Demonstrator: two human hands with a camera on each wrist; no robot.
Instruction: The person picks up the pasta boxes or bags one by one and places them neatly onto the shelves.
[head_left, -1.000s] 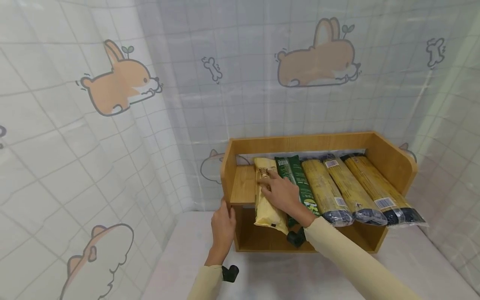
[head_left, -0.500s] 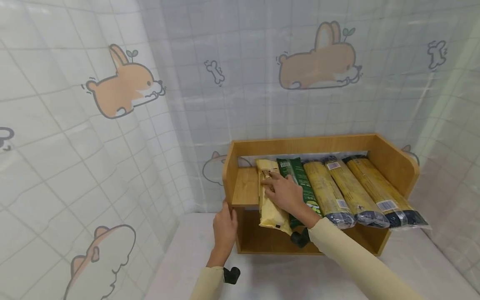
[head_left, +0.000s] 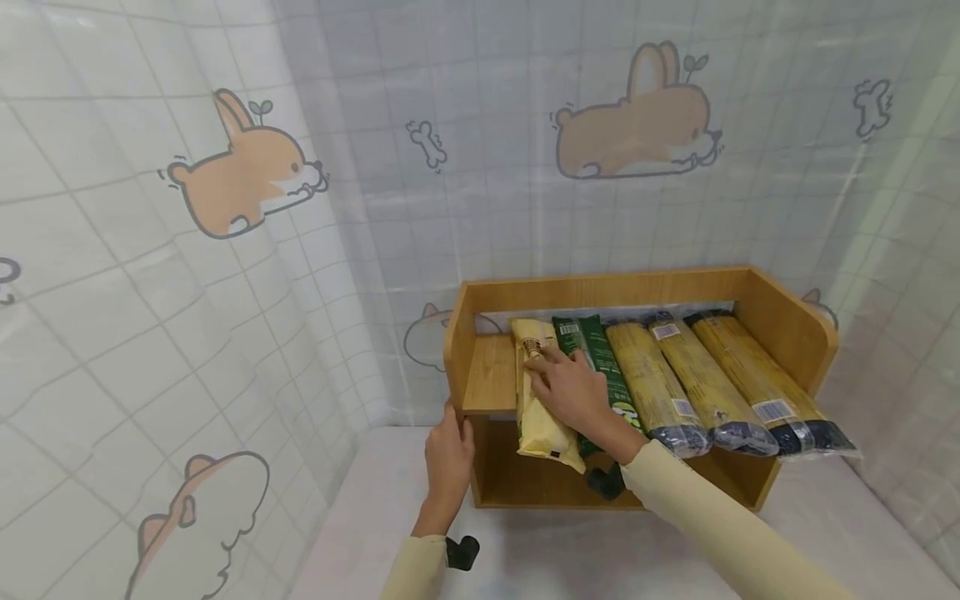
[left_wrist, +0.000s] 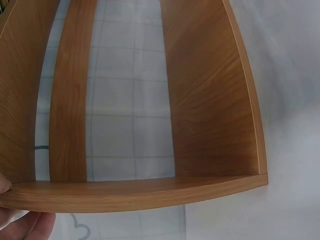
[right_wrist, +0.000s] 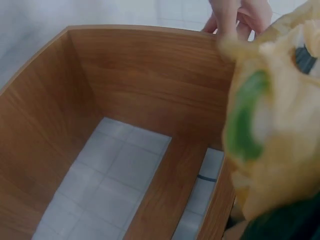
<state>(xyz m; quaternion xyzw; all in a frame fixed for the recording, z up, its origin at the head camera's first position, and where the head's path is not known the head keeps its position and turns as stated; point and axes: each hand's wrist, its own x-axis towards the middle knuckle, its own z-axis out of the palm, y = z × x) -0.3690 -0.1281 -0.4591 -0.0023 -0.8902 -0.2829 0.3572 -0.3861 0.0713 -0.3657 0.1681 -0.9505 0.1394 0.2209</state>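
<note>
In the head view, a wooden shelf bears a row of long packets. My left hand grips its left side panel; in the left wrist view, fingers show on one face and the thumb on the other. My right hand lies over the leftmost packet, a soft yellow bag, thumb toward its left and other fingers bent down by its right side. A green packet lies right beside it, partly hidden by that hand. The yellow bag is blurred close up in the right wrist view.
Right of the green packet lie several clear-wrapped packets of yellow strands with dark ends, jutting past the shelf's front edge. An open lower compartment lies beneath. The shelf stands on a white-covered table, with patterned curtain behind and at the sides.
The yellow bag's near end has shifted slightly right under my right hand, whose thumb sits a little farther from the bag's left edge. My left hand keeps its place on the shelf panel.
</note>
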